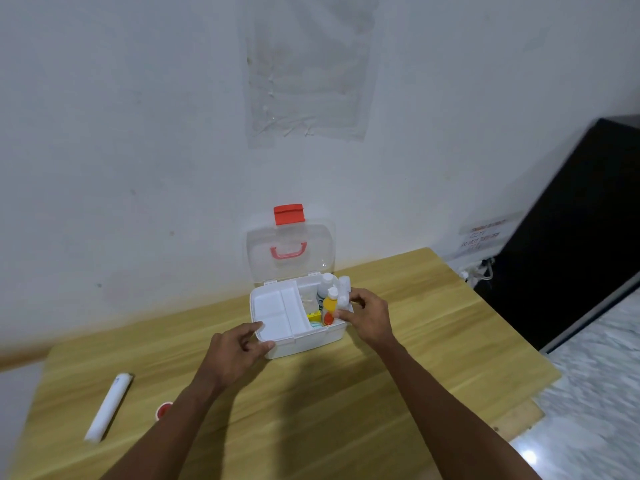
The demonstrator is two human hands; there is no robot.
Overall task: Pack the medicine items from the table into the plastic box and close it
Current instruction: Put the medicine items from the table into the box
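A white plastic box (311, 341) stands open on the wooden table, its clear lid (291, 251) with a red latch and red handle leaning up against the wall. A white divided tray (277, 311) fills the box's left half. In the right half stand a yellow-orange bottle (329, 308), a white bottle (325, 285) and two clear bottles (344, 289). My right hand (369, 318) is at the box's right rim, fingers touching the lower clear bottle. My left hand (235, 355) grips the box's front left corner. A white tube (109, 407) and a small red-capped item (163, 409) lie at the table's left.
The table (346, 393) butts against a white wall. A black cabinet (571, 237) stands to the right, with a wall socket and cable (479, 271) beside it. Marbled floor shows at lower right.
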